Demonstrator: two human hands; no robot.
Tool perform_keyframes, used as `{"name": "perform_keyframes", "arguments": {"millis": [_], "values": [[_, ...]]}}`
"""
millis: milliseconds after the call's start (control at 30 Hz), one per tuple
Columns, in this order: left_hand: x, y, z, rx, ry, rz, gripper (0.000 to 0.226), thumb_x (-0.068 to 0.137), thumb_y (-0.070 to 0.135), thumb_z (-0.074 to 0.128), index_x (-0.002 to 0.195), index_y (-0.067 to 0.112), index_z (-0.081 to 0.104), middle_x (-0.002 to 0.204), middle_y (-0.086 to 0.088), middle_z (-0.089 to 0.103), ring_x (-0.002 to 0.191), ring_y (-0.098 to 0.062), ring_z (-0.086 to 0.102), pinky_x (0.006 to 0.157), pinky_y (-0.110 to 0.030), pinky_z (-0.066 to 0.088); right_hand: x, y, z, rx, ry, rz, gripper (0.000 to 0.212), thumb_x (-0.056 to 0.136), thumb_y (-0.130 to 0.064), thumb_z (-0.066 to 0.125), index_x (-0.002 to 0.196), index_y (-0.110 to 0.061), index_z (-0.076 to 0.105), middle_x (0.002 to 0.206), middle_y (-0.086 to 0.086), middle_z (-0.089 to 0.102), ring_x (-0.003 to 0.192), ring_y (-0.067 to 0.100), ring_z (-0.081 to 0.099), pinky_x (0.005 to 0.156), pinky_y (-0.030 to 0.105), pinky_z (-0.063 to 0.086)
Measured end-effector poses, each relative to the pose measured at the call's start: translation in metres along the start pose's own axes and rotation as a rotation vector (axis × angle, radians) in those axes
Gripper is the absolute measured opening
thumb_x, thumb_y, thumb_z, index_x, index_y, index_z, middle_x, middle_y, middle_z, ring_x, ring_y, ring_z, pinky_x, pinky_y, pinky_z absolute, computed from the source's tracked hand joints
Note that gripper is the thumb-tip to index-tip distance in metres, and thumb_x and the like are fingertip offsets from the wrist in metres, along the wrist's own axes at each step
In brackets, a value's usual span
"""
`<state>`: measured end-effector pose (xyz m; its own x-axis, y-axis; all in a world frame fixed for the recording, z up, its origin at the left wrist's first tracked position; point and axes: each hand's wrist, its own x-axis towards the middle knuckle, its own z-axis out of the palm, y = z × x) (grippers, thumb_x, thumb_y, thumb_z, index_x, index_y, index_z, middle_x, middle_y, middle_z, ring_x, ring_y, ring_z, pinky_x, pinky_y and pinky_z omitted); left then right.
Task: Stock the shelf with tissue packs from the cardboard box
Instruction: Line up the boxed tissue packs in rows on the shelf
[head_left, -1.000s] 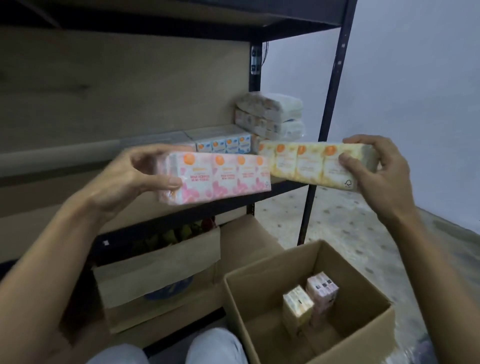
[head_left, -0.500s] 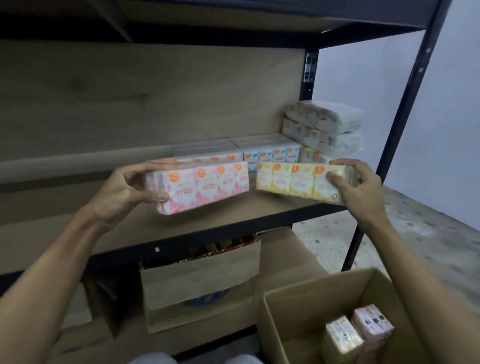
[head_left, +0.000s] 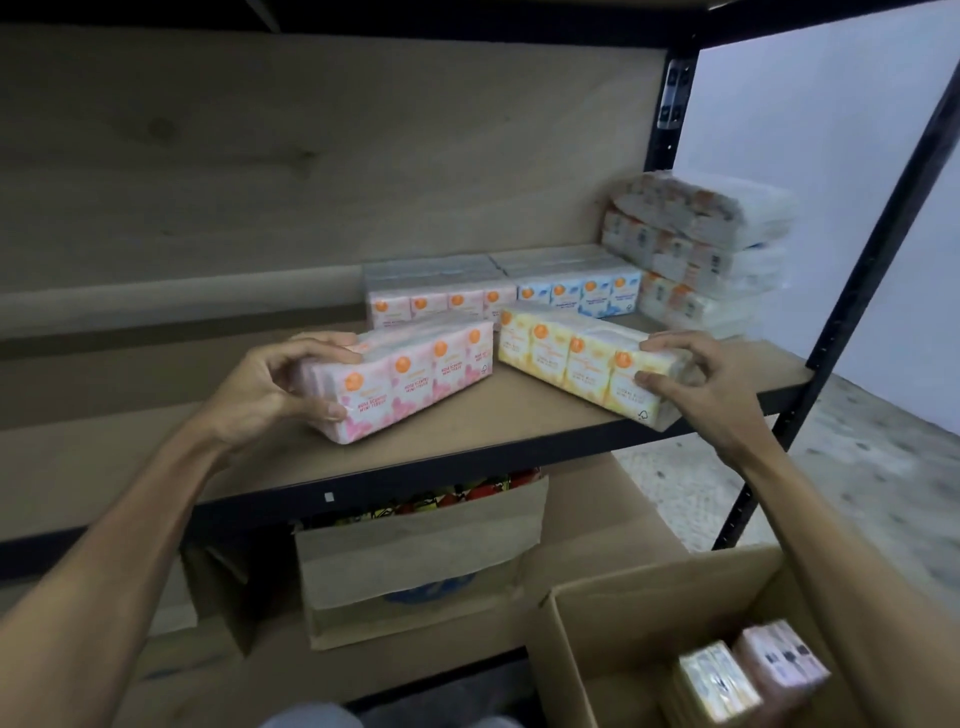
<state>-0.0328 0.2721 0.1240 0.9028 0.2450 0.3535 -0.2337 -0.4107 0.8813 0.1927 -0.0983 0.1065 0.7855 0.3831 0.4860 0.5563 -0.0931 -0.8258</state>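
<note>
Cardboard box (head_left: 582, 644): nearest item, on the floor below the shelf's front edge, open; a yellow pack (head_left: 719, 686) and a pink pack (head_left: 782, 657) stand on end inside, touching.
Paper bag (head_left: 421, 551): under the shelf, behind the box, upright, colourful contents showing at its mouth.
Shelf (head_left: 156, 457): wooden board on a black metal frame.
Left hand (head_left: 270, 387): closed around the left end of the pink tissue pack (head_left: 410, 379), which rests on the shelf near its front edge, angled.
Right hand (head_left: 696, 387): closed around the right end of the yellow tissue pack (head_left: 576, 358), which lies on the shelf just right of the pink one, its near corner at the shelf's front edge.
Second pink pack (head_left: 441, 301) and blue pack (head_left: 582, 293): side by side behind the held pair, toward the back of the shelf.
Stack of clear-wrapped packs (head_left: 701, 249): at the shelf's far right corner, blurred.
</note>
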Motion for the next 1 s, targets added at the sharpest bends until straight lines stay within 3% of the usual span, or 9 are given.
{"name": "perform_keyframes", "arguments": {"millis": [133,267,433,533,600,667,800,900,1000], "values": [[-0.001,-0.012,0.005,0.021,0.052,-0.041,0.056,0.039,0.023,0.088,0.094,0.025,0.076,0.131,0.008,0.060,0.126,-0.010,0.052,0.102,-0.035,0.043,0.000,0.006,0.009,-0.060,0.001,-0.055,0.028,0.074,-0.013,0.080,0.098,-0.025,0.071,0.118,-0.009,0.059,0.115,-0.001,0.051,0.098,0.045,0.048],[0.000,-0.009,0.009,0.086,0.069,-0.047,0.050,0.048,0.012,0.085,0.095,0.027,0.075,0.133,0.012,0.058,0.125,-0.005,0.052,0.098,-0.028,0.044,0.001,0.005,0.017,-0.147,0.002,-0.079,0.033,0.071,-0.014,0.082,0.099,-0.025,0.069,0.119,-0.004,0.055,0.116,0.002,0.049,0.101,0.043,0.044],[-0.004,0.005,0.011,0.219,0.017,-0.032,0.054,0.052,0.022,0.080,0.103,0.037,0.070,0.136,0.014,0.051,0.123,0.006,0.046,0.098,-0.016,0.038,0.001,-0.009,0.024,-0.429,0.072,-0.162,0.033,0.063,-0.040,0.070,0.095,-0.033,0.064,0.115,-0.009,0.059,0.120,0.018,0.044,0.105,0.043,0.033],[-0.002,0.019,0.020,0.316,0.065,-0.013,0.058,0.054,0.039,0.072,0.112,0.041,0.065,0.136,0.018,0.048,0.126,0.001,0.043,0.102,-0.025,0.036,0.003,-0.025,0.034,-0.615,0.135,-0.250,0.039,0.070,-0.052,0.063,0.104,-0.032,0.065,0.117,-0.008,0.061,0.122,0.023,0.045,0.102,0.048,0.035],[0.003,0.026,0.033,0.482,0.164,-0.006,0.058,0.063,0.041,0.078,0.119,0.042,0.061,0.137,0.020,0.047,0.129,-0.005,0.041,0.107,-0.033,0.034,0.004,-0.037,0.048,-0.737,0.143,-0.278,0.044,0.075,-0.053,0.063,0.114,-0.032,0.063,0.123,-0.005,0.060,0.124,0.023,0.044,0.101,0.050,0.037],[0.010,0.033,0.050,0.671,0.232,0.004,0.062,0.072,0.044,0.079,0.129,0.041,0.055,0.142,0.016,0.045,0.133,-0.010,0.037,0.112,-0.040,0.029,0.005,-0.046,0.066,-0.884,0.111,-0.248,0.051,0.078,-0.055,0.065,0.124,-0.033,0.058,0.135,-0.003,0.053,0.129,0.023,0.040,0.102,0.050,0.034],[0.023,0.028,0.076,0.993,0.177,-0.043,0.071,0.081,0.056,0.064,0.144,0.035,0.039,0.153,0.005,0.037,0.139,-0.019,0.033,0.113,-0.044,0.025,0.013,-0.043,0.092,-1.104,-0.013,-0.114,0.065,0.082,-0.060,0.060,0.138,-0.034,0.043,0.152,0.003,0.035,0.138,0.031,0.029,0.105,0.057,0.028],[0.027,0.015,0.077,1.146,0.221,0.005,0.061,0.085,0.052,0.062,0.140,0.033,0.045,0.148,0.003,0.046,0.134,-0.021,0.043,0.109,-0.044,0.032,0.021,-0.035,0.092,-1.187,-0.035,-0.052,0.065,0.084,-0.058,0.058,0.140,-0.033,0.039,0.151,0.005,0.036,0.136,0.032,0.032,0.105,0.055,0.028],[0.032,0.006,0.069,1.135,0.234,0.047,0.052,0.086,0.043,0.065,0.135,0.034,0.052,0.143,0.004,0.052,0.131,-0.020,0.048,0.107,-0.044,0.034,0.027,-0.029,0.083,-1.217,-0.051,-0.083,0.063,0.085,-0.050,0.061,0.141,-0.032,0.039,0.145,0.002,0.044,0.133,0.029,0.037,0.104,0.052,0.029]]}}
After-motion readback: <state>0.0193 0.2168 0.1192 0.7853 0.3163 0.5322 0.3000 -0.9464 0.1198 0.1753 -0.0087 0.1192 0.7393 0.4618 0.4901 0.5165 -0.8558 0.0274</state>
